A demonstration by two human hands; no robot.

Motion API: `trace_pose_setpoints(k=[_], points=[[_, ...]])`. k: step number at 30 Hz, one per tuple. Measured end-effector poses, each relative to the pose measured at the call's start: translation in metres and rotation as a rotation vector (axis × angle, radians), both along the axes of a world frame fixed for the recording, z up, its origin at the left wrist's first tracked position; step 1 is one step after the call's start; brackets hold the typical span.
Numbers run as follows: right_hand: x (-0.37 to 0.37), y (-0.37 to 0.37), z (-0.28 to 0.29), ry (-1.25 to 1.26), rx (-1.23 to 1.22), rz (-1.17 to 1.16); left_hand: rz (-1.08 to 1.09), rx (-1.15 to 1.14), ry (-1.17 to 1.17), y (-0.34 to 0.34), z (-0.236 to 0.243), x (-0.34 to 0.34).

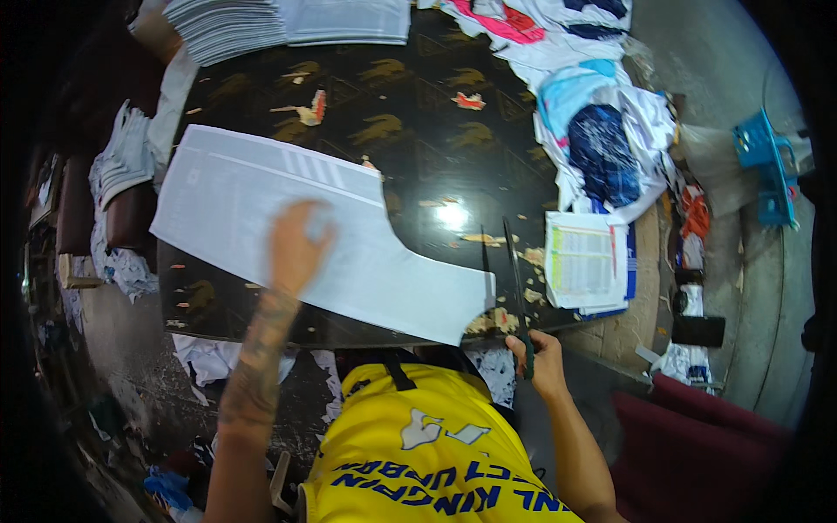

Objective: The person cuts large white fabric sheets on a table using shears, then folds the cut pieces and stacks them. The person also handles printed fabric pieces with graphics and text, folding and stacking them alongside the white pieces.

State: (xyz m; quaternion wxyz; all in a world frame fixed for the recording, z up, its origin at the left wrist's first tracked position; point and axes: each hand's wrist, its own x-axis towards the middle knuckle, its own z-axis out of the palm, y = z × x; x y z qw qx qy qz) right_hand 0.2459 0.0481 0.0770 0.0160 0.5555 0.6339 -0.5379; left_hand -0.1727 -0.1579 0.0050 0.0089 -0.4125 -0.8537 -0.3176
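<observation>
A cut piece of white fabric [253,192] with pale stripes near its far edge lies flat on the dark table. One side of it curves inward, and it narrows toward the right. Over its middle is my left hand [299,247], thumb apart from the fingers and slightly blurred; whether it touches the cloth I cannot tell. At the table's near edge my right hand [542,362] grips black scissors [518,292] by the handles. Their blades point away from me and stand apart, beside the fabric's narrow right end.
The dark table [418,113] has chipped patches in its surface. Stacked white pieces [231,30] lie at the far left. Heaped garments [602,148] and printed papers [580,261] line the right side. A blue plastic stool [765,166] stands beyond; maroon seating [697,444] is at lower right.
</observation>
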Motion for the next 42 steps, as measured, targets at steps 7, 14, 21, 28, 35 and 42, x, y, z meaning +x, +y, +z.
trace_pose_setpoints(k=[7, 14, 21, 28, 35, 42], points=[[0.078, 0.032, -0.01, -0.024, 0.048, 0.124, -0.578, -0.026, -0.113, 0.09, -0.023, 0.207], [0.121, 0.052, -0.022, 0.0, -0.042, 0.218, -0.524, -0.191, 0.053, 0.114, -0.024, 0.227], [0.162, 0.092, -0.015, -0.061, -0.236, 0.578, 0.664, 0.263, -0.445, -0.001, -0.014, 0.174], [0.146, 0.089, -0.039, -0.18, -0.337, 0.86, 0.634, 0.049, -0.076, -0.031, 0.005, 0.196], [0.082, 0.049, -0.053, -0.154, -0.329, 0.792, -0.044, -0.089, -0.209, 0.029, -0.018, 0.292], [0.068, 0.026, -0.048, -0.214, -0.303, 0.727, -0.162, -0.111, -0.184, 0.022, -0.017, 0.284]])
